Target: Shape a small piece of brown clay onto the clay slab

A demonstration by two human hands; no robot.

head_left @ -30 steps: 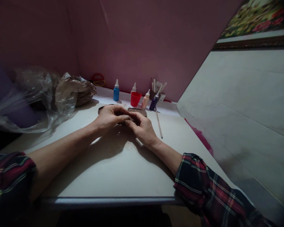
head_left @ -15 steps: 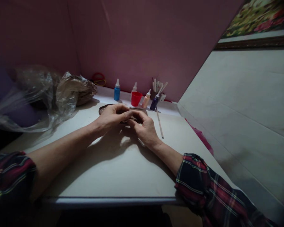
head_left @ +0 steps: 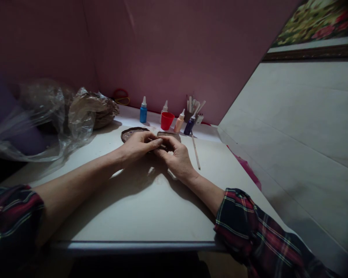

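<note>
Both hands meet at mid-tabletop (head_left: pixel 139 208): the left hand (head_left: pixel 137 144) and the right hand (head_left: pixel 176 156) pinch a small dark clay piece (head_left: pixel 161 146) in their grip. No writing is legible on the blue bottle (head_left: pixel 143 112) or the red cup (head_left: pixel 166 121) behind.

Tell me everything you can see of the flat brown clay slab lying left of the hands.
The flat brown clay slab is a thin, roughly oval piece, dark and matte, with an uneven surface and a slightly raised edge. It lies flat on the white table, in front of the blue dropper bottle. Its right end is hidden behind the left hand, so contact there cannot be told. A second brown clay piece lies to its right, apart.
</note>
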